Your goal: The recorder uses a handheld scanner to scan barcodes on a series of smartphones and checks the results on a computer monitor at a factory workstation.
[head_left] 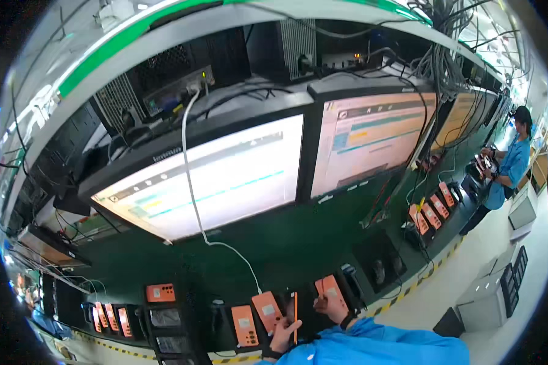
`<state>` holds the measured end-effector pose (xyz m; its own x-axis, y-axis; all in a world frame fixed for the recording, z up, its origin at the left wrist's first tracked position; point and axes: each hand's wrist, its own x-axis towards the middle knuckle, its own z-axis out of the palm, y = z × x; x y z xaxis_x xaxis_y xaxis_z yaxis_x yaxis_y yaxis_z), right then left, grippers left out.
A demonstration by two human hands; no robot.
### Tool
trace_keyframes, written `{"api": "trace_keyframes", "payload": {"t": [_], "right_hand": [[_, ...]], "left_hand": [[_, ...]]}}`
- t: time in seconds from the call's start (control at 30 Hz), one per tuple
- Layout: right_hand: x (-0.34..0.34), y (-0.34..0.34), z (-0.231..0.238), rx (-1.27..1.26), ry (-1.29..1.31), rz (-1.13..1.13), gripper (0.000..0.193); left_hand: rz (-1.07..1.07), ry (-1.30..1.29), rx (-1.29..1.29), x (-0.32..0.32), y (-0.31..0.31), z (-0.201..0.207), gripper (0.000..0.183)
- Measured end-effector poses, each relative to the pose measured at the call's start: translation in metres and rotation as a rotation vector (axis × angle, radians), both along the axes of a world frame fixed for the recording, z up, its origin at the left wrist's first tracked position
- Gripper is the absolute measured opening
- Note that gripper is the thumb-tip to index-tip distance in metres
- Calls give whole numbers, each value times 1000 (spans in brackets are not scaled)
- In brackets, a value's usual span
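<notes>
My left hand (281, 335) has its fingers closed on an orange phone (295, 317), which I see edge-on, standing nearly upright. To its left, two more orange phones lie back up on the bench: one phone (245, 325) with a pale label, and another phone (265, 309) where a white cable ends at its top. At the right, my right hand (331, 309) has its fingers curled at the lower part of an orange phone (330, 289) that also shows a pale label. Part of its grip is hidden.
Two lit monitors (225, 182) (371, 140) stand behind the bench. A black slotted tray (172, 330) with an orange phone (160, 293) is at the left. A mouse (379, 271) lies on the right. Further right, a person in blue (514, 161) works beside several orange phones (431, 215).
</notes>
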<state>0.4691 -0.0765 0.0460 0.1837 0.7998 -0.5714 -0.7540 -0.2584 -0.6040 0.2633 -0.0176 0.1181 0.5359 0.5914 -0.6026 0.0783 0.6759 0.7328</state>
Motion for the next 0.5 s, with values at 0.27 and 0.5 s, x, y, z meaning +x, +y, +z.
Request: {"api": "trace_keyframes", "payload": {"t": [0.27, 0.5], "right_hand": [[-13, 5, 20, -150, -151, 233, 37], [-13, 5, 2, -32, -194, 314, 28]], "left_hand": [[-162, 133, 90, 9, 2, -28, 46], [-159, -356, -125, -1, -1, -18, 28]]}}
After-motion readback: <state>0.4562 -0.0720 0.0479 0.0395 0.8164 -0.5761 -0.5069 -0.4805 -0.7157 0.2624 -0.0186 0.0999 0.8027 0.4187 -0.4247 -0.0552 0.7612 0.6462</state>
